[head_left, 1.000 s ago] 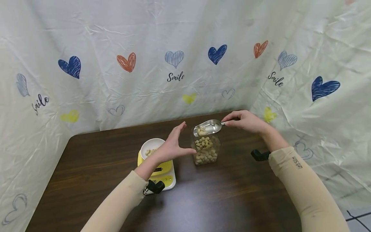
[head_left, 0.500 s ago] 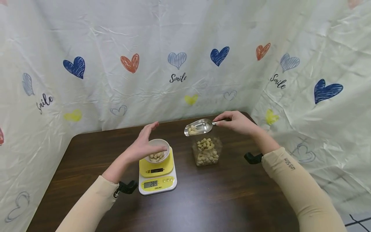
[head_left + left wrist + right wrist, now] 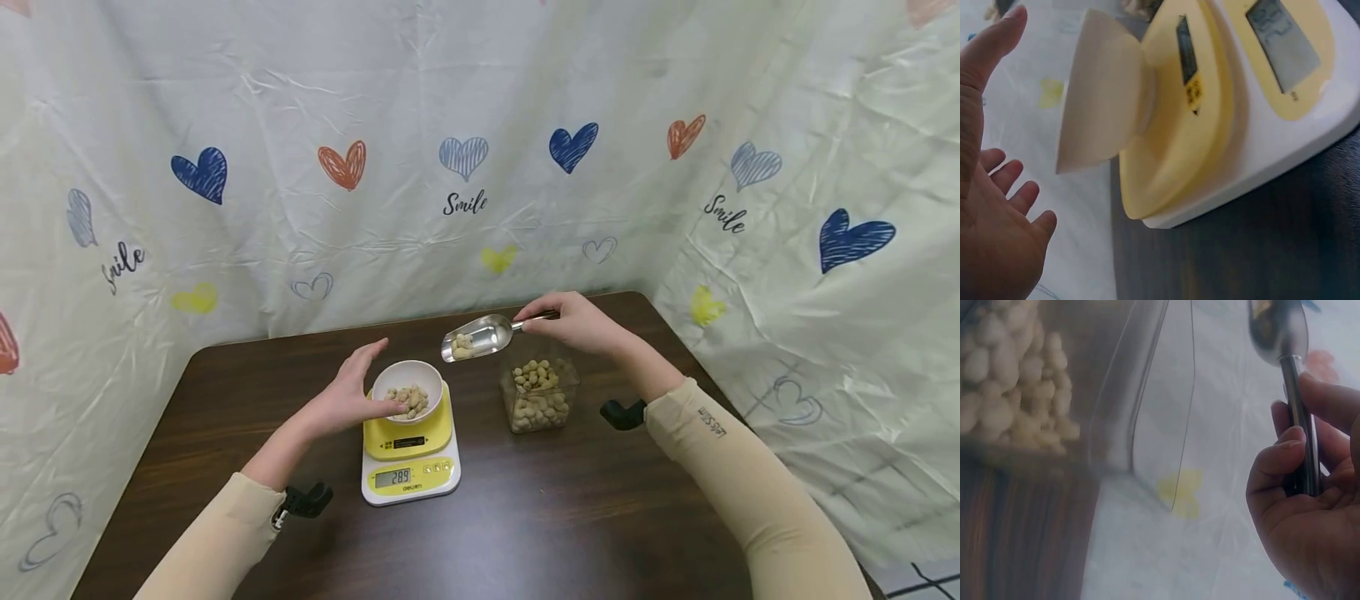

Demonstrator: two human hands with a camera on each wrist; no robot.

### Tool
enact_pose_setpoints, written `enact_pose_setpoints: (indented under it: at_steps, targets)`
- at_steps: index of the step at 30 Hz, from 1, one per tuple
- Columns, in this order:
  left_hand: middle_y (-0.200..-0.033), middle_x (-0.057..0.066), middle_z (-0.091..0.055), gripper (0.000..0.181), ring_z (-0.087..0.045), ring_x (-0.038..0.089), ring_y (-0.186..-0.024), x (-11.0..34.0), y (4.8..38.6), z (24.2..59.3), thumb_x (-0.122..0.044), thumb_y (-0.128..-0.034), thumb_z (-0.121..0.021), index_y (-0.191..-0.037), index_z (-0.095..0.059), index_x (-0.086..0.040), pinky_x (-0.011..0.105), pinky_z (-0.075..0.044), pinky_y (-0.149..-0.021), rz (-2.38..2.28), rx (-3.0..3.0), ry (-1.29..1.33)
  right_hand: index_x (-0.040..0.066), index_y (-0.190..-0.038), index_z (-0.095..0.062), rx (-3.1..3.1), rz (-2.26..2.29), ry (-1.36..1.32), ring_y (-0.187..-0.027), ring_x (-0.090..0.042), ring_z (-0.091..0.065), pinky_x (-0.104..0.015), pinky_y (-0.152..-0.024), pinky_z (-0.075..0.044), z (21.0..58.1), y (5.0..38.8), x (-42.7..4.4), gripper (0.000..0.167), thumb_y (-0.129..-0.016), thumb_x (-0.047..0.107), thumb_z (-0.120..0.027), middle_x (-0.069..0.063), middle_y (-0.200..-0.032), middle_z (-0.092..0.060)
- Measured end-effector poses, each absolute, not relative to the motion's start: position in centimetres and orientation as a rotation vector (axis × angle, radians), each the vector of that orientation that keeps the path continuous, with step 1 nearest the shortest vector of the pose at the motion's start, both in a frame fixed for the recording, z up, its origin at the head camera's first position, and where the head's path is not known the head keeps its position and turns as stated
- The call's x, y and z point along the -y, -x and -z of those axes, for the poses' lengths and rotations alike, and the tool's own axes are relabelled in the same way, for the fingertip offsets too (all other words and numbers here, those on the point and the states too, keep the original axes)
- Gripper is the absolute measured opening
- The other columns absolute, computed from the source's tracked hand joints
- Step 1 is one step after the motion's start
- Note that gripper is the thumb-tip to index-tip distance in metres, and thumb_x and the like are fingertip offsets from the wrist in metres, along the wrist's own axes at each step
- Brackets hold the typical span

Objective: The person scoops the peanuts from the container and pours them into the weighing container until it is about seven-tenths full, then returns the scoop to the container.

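My right hand (image 3: 581, 323) grips the handle of a metal scoop (image 3: 491, 333), which holds a few peanuts (image 3: 462, 346) and hangs between the bowl and the clear box. In the right wrist view, curled fingers wrap the scoop handle (image 3: 1300, 425). A white bowl (image 3: 390, 379) with peanuts inside sits on a yellow and white scale (image 3: 408, 479) reading 28.9. My left hand (image 3: 345, 400) is spread at the bowl's left side, thumb over or near its rim. The left wrist view has that hand (image 3: 1004, 219) apart from the bowl (image 3: 1104, 94), holding nothing.
A clear square box (image 3: 540, 412) of peanuts stands on the dark wooden table (image 3: 540, 517), right of the scale. Behind and beside the table hangs a pale curtain (image 3: 405, 242) printed with hearts and lettering.
My right hand has carried the scoop left, from above the box toward the bowl. My left hand has moved left from beside the box, uncovering the bowl and scale display.
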State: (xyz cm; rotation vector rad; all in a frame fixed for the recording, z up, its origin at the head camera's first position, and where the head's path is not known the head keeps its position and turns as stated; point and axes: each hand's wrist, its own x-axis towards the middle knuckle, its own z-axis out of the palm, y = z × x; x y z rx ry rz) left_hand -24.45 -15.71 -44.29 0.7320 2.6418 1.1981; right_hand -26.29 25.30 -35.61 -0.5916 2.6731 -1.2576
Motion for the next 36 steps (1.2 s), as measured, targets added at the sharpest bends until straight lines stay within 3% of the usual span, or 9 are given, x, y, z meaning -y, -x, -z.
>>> enact_pose_setpoints:
  at_steps: [13,24,36]
  targets:
    - [-0.163,0.020,-0.021,0.122,-0.018,0.040,-0.148,16.0,24.0,47.6,-0.049,-0.0746,-0.090,-0.164,-0.016,-0.012,0.067,-0.022,-0.113,-1.195,-2.589,-0.674,0.025,-0.116,-0.077,-2.636,1.208,0.618,-0.110,-0.022,-0.060,-0.043,-0.088,-0.050,36.5,26.5,-21.5,0.019,-0.100,0.031,-0.069,0.003,-0.121,-0.066]
    - [-0.161,0.021,-0.022,0.119,-0.025,0.039,-0.144,15.9,24.0,48.1,-0.050,-0.0759,-0.088,-0.164,-0.016,-0.016,0.065,-0.028,-0.111,-1.207,-2.553,-0.607,0.025,-0.115,-0.076,-2.717,1.061,0.705,-0.097,-0.020,-0.058,-0.040,-0.082,-0.049,37.1,26.8,-19.4,0.016,-0.101,0.028,-0.068,0.003,-0.110,-0.063]
    - [-0.159,0.021,-0.026,0.119,-0.029,0.038,-0.140,15.9,24.0,48.2,-0.048,-0.0756,-0.089,-0.163,-0.018,-0.011,0.063,-0.029,-0.111,-1.239,-2.550,-0.631,0.022,-0.117,-0.076,-2.753,1.001,0.711,-0.097,-0.020,-0.057,-0.041,-0.081,-0.049,36.3,27.1,-18.7,0.019,-0.101,0.028,-0.068,0.003,-0.112,-0.062]
